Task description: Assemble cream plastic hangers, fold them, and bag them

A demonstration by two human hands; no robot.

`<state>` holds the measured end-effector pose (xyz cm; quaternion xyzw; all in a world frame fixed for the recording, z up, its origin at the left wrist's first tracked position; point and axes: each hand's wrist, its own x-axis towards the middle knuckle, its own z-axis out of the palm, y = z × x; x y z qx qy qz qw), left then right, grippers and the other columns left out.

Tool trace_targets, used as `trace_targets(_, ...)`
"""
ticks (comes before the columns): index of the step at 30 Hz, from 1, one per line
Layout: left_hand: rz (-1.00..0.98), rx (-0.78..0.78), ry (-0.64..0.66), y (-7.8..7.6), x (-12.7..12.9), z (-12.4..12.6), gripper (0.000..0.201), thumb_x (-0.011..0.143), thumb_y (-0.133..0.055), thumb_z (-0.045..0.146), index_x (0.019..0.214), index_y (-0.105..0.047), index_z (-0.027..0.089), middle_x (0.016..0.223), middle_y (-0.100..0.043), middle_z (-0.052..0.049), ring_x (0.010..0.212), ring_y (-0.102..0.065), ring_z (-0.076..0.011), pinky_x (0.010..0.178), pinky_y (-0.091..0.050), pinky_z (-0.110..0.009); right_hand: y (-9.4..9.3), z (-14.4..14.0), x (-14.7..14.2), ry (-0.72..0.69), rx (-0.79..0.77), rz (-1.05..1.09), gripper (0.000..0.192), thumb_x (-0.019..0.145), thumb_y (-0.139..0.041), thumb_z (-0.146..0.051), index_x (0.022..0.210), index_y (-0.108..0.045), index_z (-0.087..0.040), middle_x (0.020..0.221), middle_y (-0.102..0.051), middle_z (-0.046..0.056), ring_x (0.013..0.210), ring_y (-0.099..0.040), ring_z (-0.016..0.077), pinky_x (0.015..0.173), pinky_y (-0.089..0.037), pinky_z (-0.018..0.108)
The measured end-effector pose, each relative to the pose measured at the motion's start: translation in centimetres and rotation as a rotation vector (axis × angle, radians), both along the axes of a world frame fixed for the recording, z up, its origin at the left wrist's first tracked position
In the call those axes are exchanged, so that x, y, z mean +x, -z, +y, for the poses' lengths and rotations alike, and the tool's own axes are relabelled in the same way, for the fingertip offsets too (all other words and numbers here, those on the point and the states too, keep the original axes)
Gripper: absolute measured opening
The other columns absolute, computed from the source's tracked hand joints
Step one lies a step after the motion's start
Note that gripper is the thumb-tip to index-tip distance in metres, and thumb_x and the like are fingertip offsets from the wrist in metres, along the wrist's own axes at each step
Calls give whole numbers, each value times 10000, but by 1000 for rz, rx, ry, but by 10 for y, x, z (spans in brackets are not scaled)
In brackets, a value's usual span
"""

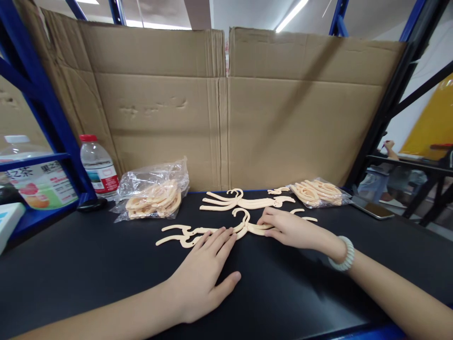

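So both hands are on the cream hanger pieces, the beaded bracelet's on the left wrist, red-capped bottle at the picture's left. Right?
One fix: the beaded bracelet is on the right wrist, per the head view. The left hand and right hand are both on the cream hanger pieces, red-capped bottle at the picture's left.

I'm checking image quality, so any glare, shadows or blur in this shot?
Head view: bright ceiling light; glare on the left plastic bag; slanted shadow across the cardboard; soft shadow on the table near the right hand; hangers look fairly sharp.
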<state>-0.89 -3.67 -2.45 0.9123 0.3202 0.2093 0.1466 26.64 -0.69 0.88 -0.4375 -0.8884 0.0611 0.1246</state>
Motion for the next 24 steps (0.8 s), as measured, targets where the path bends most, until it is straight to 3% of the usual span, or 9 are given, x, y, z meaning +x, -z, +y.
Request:
trace_targets(8, -31, -55, -24, -13, 3, 1, 585, 867, -576, 369, 1412, -420, 226, 1480, -383, -115, 1375, -297, -358, 1132, -160, -543, 2, 2, 1, 8, 10, 16, 228, 896, -475, -164, 1064, -628, -174, 1009, -582, 77, 930, -567, 201, 858, -463, 351)
trace_targets(18, 285, 80, -68, -20, 7, -3, 619, 929, -420, 436, 1458, -311, 134, 1522, -288, -140, 1400, -250, -330, 1123, -240, -552, 0, 2, -2, 19, -9, 18, 229, 894, -461, -153, 1047, -632, -160, 1008, -582, 79, 947, -552, 207, 863, -454, 356)
trace_targets(24, 313, 99, -64, -20, 7, -3, 622, 936, -399, 440, 1458, -302, 118, 1522, -281, -149, 1401, -246, -331, 1117, -248, -566, 1, 2, -1, 19, -6, 16, 226, 899, -455, -165, 1046, -627, -163, 1004, -579, 77, 947, -549, 207, 857, -452, 353)
